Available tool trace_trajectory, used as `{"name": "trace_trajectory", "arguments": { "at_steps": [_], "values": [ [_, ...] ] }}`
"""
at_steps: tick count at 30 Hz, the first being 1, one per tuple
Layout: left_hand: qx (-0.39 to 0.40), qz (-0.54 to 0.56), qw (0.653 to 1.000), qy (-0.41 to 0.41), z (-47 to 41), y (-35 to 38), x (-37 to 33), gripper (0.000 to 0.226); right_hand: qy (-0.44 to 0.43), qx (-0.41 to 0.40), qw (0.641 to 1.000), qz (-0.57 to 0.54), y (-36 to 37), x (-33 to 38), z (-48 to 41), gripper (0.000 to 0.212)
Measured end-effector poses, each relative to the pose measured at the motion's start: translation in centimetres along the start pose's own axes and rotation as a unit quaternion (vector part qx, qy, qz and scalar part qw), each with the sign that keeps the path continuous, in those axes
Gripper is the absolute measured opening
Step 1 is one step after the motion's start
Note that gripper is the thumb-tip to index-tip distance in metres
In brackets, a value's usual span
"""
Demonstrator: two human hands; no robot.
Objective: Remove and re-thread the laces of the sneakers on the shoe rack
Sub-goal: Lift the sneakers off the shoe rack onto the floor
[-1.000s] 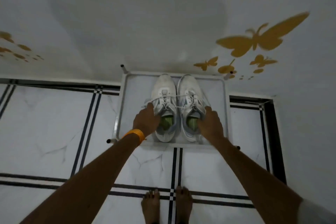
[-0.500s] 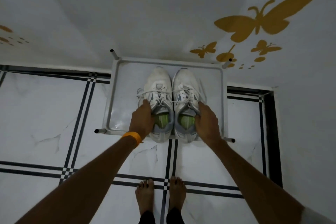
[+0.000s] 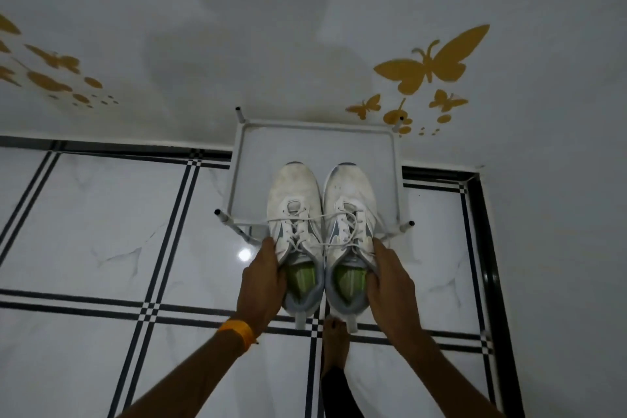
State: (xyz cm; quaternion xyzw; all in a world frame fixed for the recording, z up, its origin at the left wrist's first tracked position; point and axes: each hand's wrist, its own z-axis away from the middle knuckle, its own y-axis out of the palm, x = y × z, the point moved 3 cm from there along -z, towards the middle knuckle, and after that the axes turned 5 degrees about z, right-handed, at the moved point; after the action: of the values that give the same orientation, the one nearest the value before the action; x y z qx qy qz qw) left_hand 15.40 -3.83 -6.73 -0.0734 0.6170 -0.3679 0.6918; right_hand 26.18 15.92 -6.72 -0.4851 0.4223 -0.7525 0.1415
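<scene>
shoe rack (image 3: 237, 176): white frame against wall; tray looks bare under the pair
sneakers (image 3: 320, 234): held side by side above rack's front edge; laces (image 3: 315, 219) threaded, loose strand spans both
left hand (image 3: 261, 282): grasping left shoe's collar
right hand (image 3: 390, 282): grasping right shoe's collar
tip: keep level; set down before unlacing

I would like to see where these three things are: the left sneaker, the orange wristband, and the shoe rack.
left sneaker (image 3: 292, 192): head view, on the toe.
orange wristband (image 3: 238, 329): head view, on the band at the left wrist.
shoe rack (image 3: 315, 126): head view, on the back rim.
</scene>
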Motion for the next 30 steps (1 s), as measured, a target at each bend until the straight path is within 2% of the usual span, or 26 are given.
{"name": "trace_trajectory", "arguments": {
  "at_steps": [5,9,15,22,28,30],
  "values": [
    [0.003,-0.035,0.999,0.016,5.9,1.3,5.5,0.022,0.0,-0.021,1.0,0.007,4.2,-2.4,6.8,0.054],
    [0.015,-0.061,0.998,0.01,8.1,4.3,11.1,0.019,0.027,-0.008,1.0,0.009,9.4,-6.6,10.0,0.052],
    [0.057,-0.087,0.995,0.004,10.0,14.3,25.6,0.021,0.056,0.04,0.997,0.018,23.0,-18.7,13.3,0.051],
    [0.074,-0.084,0.993,0.024,8.2,24.4,39.8,0.027,0.068,0.048,0.996,0.013,36.0,-29.9,12.4,0.048],
    [0.035,-0.082,0.992,0.085,6.1,28.1,44.2,0.02,0.037,0.004,0.999,0.02,39.4,-33.8,11.3,0.039],
    [0.038,-0.089,0.991,0.095,5.8,28.2,44.4,0.019,0.022,0.032,0.993,0.108,38.7,-33.3,10.9,0.038]
  ]
}}
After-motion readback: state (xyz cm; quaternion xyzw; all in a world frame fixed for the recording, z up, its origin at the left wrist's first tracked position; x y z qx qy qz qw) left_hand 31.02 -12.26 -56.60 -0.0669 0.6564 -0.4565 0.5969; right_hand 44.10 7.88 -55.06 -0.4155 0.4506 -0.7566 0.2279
